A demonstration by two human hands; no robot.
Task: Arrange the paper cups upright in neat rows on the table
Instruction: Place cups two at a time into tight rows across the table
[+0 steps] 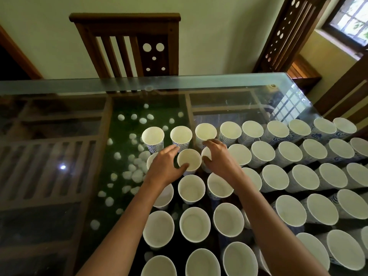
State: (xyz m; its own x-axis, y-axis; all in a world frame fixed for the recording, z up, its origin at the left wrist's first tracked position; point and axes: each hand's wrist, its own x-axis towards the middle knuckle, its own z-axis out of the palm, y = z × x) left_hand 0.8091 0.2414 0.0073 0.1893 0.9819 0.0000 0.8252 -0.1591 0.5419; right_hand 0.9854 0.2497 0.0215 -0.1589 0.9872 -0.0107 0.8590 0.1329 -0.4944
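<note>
Many white paper cups with blue wave print stand upright in rows on the glass table (199, 84), filling its right half. The far row (231, 132) runs from mid-table to the right edge. My left hand (165, 166) holds a cup (190, 159) in the second row, thumb on its near rim and fingers at its far left side, and it covers another cup (150, 160). My right hand (219, 158) curls round the neighbouring cup (206, 153), which is mostly hidden under it.
Below the glass lie a wooden frame (49, 156) and a green bed with white pebbles (135, 172). A wooden chair (127, 46) stands at the far side and another chair (288, 32) at the far right corner. The table's left half holds no cups.
</note>
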